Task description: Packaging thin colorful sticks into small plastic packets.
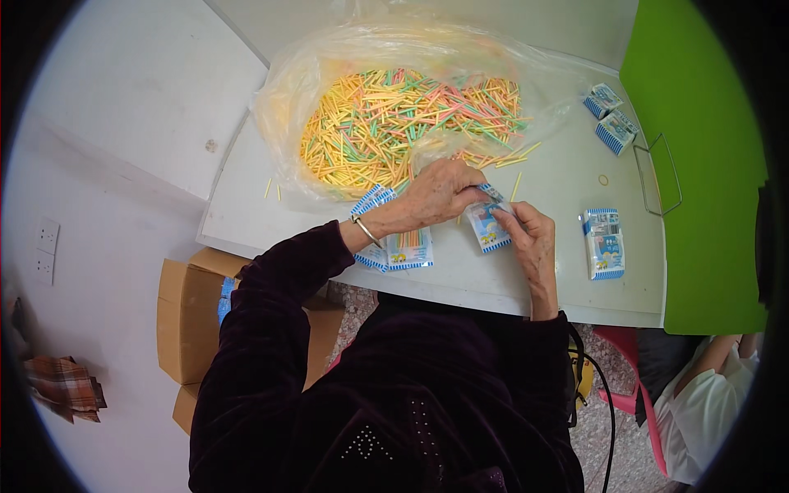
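Note:
My right hand pinches the right side of a small blue-and-white plastic packet. At the packet's upper edge, the thumb and fingers of my left hand are closed together. Under my left wrist lie several like packets, one of them a clear-fronted packet showing thin coloured sticks inside; my forearm partly covers them. Beyond my hands, a big clear plastic bag is spread around a heap of thin yellow, green and pink sticks.
To the right lies a stack of packets. Two packet bundles rest at the back right, near a rubber band and a green panel with a wire handle. A cardboard box stands lower left. Another person's arm shows lower right.

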Tool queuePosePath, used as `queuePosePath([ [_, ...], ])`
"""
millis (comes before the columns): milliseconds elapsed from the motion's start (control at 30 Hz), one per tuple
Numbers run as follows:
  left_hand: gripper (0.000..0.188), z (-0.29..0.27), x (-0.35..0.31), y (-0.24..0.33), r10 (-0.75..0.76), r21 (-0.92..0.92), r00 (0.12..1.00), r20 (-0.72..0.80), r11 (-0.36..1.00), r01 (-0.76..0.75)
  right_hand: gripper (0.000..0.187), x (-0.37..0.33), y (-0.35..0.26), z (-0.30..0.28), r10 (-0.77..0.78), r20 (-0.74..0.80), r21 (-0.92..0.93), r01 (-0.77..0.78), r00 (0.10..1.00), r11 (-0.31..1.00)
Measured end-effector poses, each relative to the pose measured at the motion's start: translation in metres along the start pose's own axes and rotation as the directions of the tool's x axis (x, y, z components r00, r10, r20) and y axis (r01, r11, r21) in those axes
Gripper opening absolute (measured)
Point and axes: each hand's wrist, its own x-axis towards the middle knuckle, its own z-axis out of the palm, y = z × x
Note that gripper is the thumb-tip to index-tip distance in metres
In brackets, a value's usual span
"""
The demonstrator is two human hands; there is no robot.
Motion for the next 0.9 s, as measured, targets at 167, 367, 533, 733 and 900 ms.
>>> queuePosePath([
  [167,0.016,-0.014,0.013,0.004,-0.022,0.061,0.995,0.099,0.998,0.016,0.021,0.002,0.003,-0.004,-0.067,0.036,-0.087,0.070,0.997,0.994],
  [367,0.022,-0.050,0.080,-0.045,0.181,0.428,0.982,-0.052,0.893,-0.142,0.029,0.002,0.003,-0.001,-0.105,0.057,-0.192,0.114,0.993,0.975],
  [533,0.022,-0.034,0.114,-0.077,0.161,0.749,0.952,0.260,0.589,-0.305,0.018,0.002,0.007,0.002,-0.148,0.058,-0.261,0.159,0.987,0.952],
  [733,0.022,-0.014,0.128,-0.075,0.113,0.835,0.919,0.378,0.387,-0.391,0.015,0.002,0.009,0.002,-0.189,0.074,-0.327,0.202,0.979,0.923],
  [900,0.016,0.003,0.133,-0.085,0.091,0.874,0.928,0.362,0.314,-0.372,0.022,0.001,0.008,0.001,-0.240,0.054,-0.322,0.244,0.969,0.915],
])
